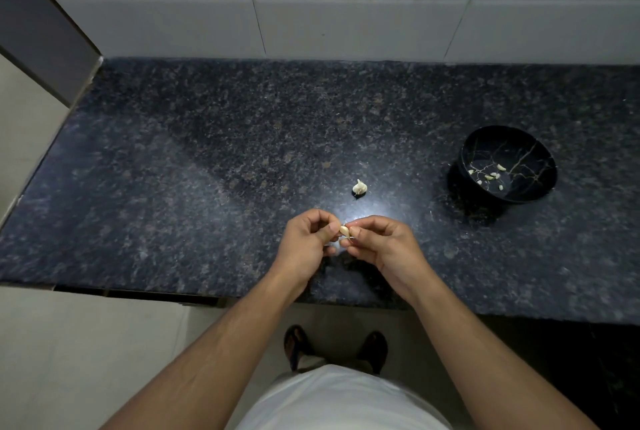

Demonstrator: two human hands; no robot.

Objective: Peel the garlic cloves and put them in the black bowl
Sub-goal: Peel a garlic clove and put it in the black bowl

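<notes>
**Mid-peel on one clove, bowl waiting off to the right**

Head view, the only one you've got: your left hand (306, 239) and right hand (379, 242) are both pinched onto the same garlic clove (344, 230), held up just above the front of the dark stone counter (207, 159). Fingers curled on both sides, thumbs meeting right at the clove. Looks to me like you're in the peeling step, working the skin loose; how much skin is left is too small to tell.

The rest of the garlic bulb (359, 186) sits on the counter just behind your hands. The black bowl (540, 152) is well off to your right, tilted, with a handful of peeled cloves (489, 176) already in it.

Next up, I'd guess: finish stripping the skin, then carry the clove right and drop it in. The bowl's leaning, so aim for the low side.
</notes>
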